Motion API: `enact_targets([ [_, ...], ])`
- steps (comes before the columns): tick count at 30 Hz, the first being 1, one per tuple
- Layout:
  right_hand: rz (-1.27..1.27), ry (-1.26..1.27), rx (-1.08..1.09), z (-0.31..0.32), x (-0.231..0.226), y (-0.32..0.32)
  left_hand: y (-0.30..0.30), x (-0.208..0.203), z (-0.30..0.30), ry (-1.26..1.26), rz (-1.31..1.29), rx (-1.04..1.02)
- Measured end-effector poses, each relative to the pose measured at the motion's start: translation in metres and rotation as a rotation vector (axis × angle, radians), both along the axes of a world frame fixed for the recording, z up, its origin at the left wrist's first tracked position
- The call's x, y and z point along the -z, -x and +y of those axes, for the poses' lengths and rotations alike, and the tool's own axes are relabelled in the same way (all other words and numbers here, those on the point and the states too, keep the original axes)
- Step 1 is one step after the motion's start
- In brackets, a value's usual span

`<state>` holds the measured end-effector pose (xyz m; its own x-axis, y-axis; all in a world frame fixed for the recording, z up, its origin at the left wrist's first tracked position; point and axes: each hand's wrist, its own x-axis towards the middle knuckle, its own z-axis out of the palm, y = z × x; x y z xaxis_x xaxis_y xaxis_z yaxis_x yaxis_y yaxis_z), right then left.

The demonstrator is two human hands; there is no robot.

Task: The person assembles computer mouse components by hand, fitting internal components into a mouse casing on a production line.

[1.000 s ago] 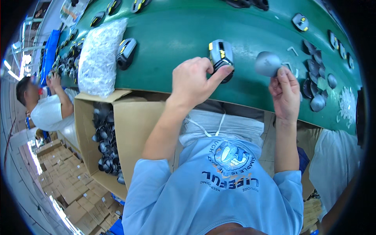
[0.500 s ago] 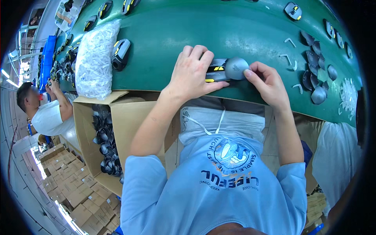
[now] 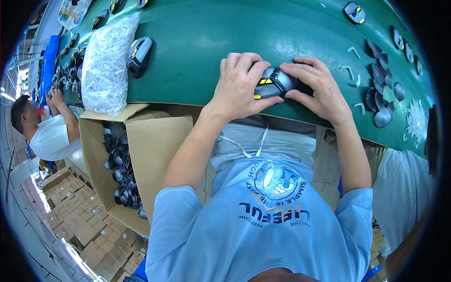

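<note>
Between my two hands, at the near edge of the green table, sits a computer mouse (image 3: 271,83) in grey and black with yellow accents. My left hand (image 3: 238,84) grips it from the left, thumb along its near side and fingers over the far side. My right hand (image 3: 317,88) wraps round its right end, thumb and fingers pressed on a smooth grey rounded cover (image 3: 284,82). The cover lies on the mouse's body. Part of the mouse is hidden under my fingers.
Curved dark shells (image 3: 378,75), white bent strips (image 3: 347,71) and a pile of small translucent pieces (image 3: 416,118) lie right. Left are another mouse (image 3: 139,56), a bulging clear bag (image 3: 107,66) and an open carton (image 3: 159,143) of dark shells. A co-worker (image 3: 54,131) works far left.
The grey cover has gone from sticking out at the mouse's right end to lying on its body. My right hand has moved left and closed round that end.
</note>
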<state>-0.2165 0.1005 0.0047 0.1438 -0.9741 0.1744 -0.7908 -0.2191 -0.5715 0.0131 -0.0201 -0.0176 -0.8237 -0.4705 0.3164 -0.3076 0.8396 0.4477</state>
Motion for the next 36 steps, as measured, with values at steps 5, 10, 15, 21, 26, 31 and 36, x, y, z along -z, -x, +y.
enact_targets([
  [5,-0.122,0.088,-0.061,0.001,0.001,0.003,-0.004,0.001,0.002,-0.057,0.212,0.126],
  [10,-0.653,-0.039,0.297,-0.002,0.013,-0.036,0.016,0.0,0.032,0.073,0.259,0.163],
  [15,-0.789,0.43,0.459,-0.006,0.019,-0.041,0.018,-0.012,0.036,-0.429,0.364,0.085],
  [21,-1.1,0.216,0.434,-0.017,0.026,-0.047,0.033,-0.007,0.06,-0.021,0.38,0.18],
  [26,-1.179,0.256,0.415,-0.02,0.034,-0.045,0.041,0.012,0.086,-0.09,0.536,0.016],
  [31,-1.434,0.041,0.436,-0.023,0.026,-0.037,0.036,-0.002,0.074,-0.707,0.397,-0.133],
  [36,-1.197,0.212,0.454,-0.022,0.037,-0.042,0.031,-0.008,0.067,-0.917,0.463,-0.143],
])
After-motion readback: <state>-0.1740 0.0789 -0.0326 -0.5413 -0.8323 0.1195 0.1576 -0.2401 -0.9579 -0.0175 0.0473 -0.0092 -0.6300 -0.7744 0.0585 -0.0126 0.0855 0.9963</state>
